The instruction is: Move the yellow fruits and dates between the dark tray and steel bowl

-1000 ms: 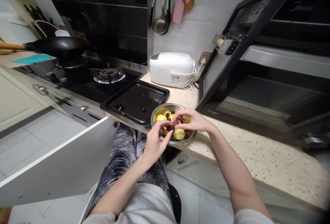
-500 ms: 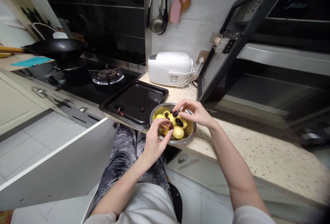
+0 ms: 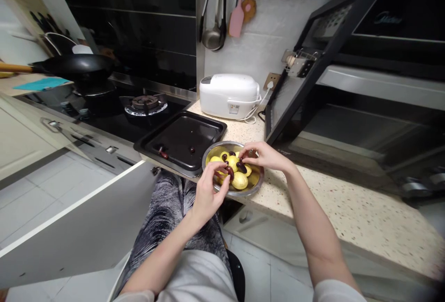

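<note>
A metal bowl (image 3: 257, 179) sits at the counter's front edge, holding several yellow, potato-like pieces (image 3: 239, 180) and small dark purple-red oval pieces (image 3: 225, 157). My left hand (image 3: 210, 188) is at the bowl's near left side, with thumb and fingertips closed around a dark red oval piece (image 3: 230, 172). From the right, my right hand (image 3: 262, 155) reaches over the rim. Its fingertips pinch a dark purple oval piece (image 3: 241, 165) lying low among the yellow ones. Their exact kind is hard to make out.
Left of the bowl is a black baking tray (image 3: 177, 133) with a few dark red bits on it. A white rice cooker (image 3: 229, 96) stands behind. Farther left are a gas burner (image 3: 145, 104) and a wok (image 3: 79, 66). An open cabinet door (image 3: 86, 228) juts out lower left.
My right hand has lowered slightly into the bowl, and the dark piece at its fingertips now lies among the yellow ones. My left hand has hardly moved. The view has tilted up a little.
</note>
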Motion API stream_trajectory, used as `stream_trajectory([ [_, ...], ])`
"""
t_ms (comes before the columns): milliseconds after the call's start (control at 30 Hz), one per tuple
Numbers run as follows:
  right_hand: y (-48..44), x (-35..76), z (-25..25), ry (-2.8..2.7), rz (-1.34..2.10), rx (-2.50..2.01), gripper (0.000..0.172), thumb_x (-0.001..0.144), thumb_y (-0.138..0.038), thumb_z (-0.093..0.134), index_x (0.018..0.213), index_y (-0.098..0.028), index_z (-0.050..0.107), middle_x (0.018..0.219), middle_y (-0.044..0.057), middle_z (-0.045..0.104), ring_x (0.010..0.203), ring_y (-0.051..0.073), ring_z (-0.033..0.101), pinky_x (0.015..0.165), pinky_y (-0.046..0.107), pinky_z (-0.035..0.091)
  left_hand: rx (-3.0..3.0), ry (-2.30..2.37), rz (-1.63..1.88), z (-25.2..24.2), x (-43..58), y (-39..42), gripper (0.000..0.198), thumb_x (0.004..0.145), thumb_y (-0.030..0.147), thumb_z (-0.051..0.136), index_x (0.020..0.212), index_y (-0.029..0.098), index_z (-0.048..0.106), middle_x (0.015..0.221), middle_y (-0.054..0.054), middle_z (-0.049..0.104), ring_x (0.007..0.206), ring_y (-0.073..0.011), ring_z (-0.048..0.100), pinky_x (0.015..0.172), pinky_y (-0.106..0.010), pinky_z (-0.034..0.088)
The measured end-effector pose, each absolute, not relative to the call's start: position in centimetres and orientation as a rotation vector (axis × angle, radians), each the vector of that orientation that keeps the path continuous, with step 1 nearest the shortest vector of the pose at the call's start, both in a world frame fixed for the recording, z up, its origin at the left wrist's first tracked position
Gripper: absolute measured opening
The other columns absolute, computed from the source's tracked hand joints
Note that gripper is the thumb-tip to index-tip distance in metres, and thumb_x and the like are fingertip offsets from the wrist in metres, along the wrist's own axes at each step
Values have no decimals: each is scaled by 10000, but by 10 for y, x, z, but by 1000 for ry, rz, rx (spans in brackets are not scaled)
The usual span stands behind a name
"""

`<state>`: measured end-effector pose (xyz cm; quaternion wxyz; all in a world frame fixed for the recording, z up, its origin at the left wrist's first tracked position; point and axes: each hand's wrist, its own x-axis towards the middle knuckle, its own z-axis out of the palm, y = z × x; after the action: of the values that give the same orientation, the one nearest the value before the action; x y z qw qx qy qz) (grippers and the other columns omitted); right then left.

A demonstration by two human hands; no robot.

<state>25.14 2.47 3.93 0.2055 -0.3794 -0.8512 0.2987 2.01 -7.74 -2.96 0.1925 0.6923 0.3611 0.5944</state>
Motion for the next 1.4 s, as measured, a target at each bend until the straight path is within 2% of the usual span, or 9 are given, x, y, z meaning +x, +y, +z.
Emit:
stream_trajectory([
  [233, 24, 250, 40, -2320, 818, -1087, 263, 878, -434, 729, 969, -194, 782, 935, 68, 789, 850, 218, 706, 714, 306, 510, 1968, 1035, 1651, -32, 19, -76, 259, 978, 148, 618, 1225, 214, 575, 1118, -69, 675, 982, -174, 688, 834, -274, 552],
  [433, 23, 251, 42, -2286, 728, -1159, 293, 910, -473, 685, 964, -203, 784, 987, 78, 798, 848, 233, 707, 728, 335, 529, 2183, 1474, 1552, -22, -31, -41, 210, 989, 211, 602, 1199, 203, 604, 1204, -110, 669, 1187, -263, 603, 1058, -416, 485],
  [600, 25, 251, 39, -2301, 707, -1152, 289, 932, -481, 659, 962, -222, 786, 1001, 66, 799, 861, 233, 705, 745, 340, 530, 2089, 2326, 694, -7, -95, -7, 541, 966, 436, 656, 1407, 143, 543, 1391, -220, 601, 1331, -395, 526, 1067, -509, 450],
  [700, 25, 250, 38, -2302, 715, -1153, 305, 931, -499, 655, 960, -225, 785, 993, 63, 800, 850, 234, 703, 739, 341, 531, 1998, 2423, 230, 0, -115, 8, 691, 954, 583, 628, 1463, 130, 511, 1444, -248, 579, 1353, -405, 527, 1115, -528, 395],
  [767, 25, 249, 38, -2297, 717, -1150, 320, 925, -514, 657, 959, -222, 784, 989, 65, 799, 851, 237, 705, 743, 343, 531, 1966, 2410, 37, 5, -120, 16, 684, 957, 616, 601, 1454, 152, 525, 1442, -242, 592, 1352, -397, 540, 1125, -522, 374],
  [967, 23, 246, 40, -2300, 741, -1155, 357, 919, -541, 657, 970, -210, 783, 968, 70, 796, 822, 233, 697, 767, 355, 536, 2072, 2311, -71, 15, -119, 26, 422, 953, 362, 652, 1326, 169, 614, 1346, -211, 621, 1260, -389, 631, 1068, -509, 433],
  [1167, 21, 244, 42, -2296, 737, -1151, 358, 922, -545, 652, 959, -213, 781, 964, 67, 797, 798, 224, 694, 738, 342, 531, 2148, 2189, 17, 12, -119, 28, 417, 873, 106, 625, 1279, 198, 631, 1323, -167, 559, 1083, -319, 711, 899, -404, 556],
  [1300, 21, 244, 41, -2307, 720, -1130, 348, 933, -529, 643, 968, -214, 783, 976, 66, 799, 815, 220, 701, 734, 327, 523, 2266, 2016, 176, 3, -114, 31, 366, 873, 67, 589, 1209, 204, 635, 1265, -108, 563, 1114, -237, 668, 949, -330, 549],
  [1400, 21, 244, 40, -2326, 704, -1115, 351, 938, -529, 633, 971, -215, 788, 986, 73, 801, 824, 225, 703, 731, 331, 523, 2337, 1832, 439, -8, -105, 34, 375, 868, 78, 617, 1225, 194, 605, 1241, -95, 561, 1091, -218, 642, 968, -341, 549],
])
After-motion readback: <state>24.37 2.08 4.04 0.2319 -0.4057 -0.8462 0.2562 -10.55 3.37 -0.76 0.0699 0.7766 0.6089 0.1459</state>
